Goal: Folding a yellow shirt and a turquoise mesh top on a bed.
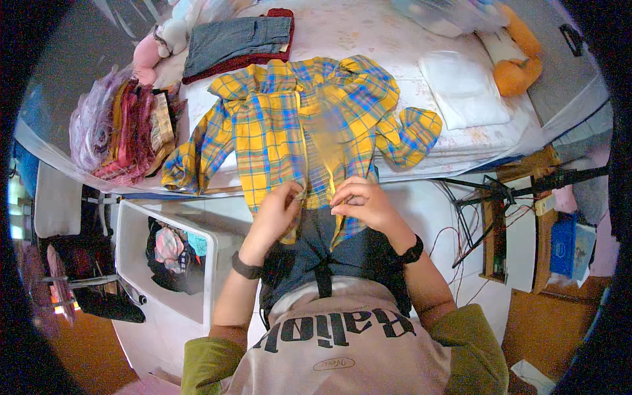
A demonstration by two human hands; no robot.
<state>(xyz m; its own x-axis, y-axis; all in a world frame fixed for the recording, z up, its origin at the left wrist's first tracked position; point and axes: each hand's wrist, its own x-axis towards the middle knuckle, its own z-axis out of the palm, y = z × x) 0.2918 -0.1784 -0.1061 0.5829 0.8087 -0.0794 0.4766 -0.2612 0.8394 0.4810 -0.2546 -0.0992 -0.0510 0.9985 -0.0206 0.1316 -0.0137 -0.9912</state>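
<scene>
A yellow and blue plaid shirt lies spread over the bed's near edge, its collar away from me and its lower part hanging toward my lap. The front is parted down the middle, showing the paler inner side. My left hand pinches the front edge of the left panel near the hem. Opposite it, my right hand has its fingers closed on the front edge of the right panel. Both sleeves lie out to the sides, the right one bent and bunched. Each wrist wears a dark band.
Folded jeans on a dark red cloth lie at the bed's far left, near a pile of folded clothes. A folded white cloth is at right. A white basket with clothes stands left; a black tripod stands right.
</scene>
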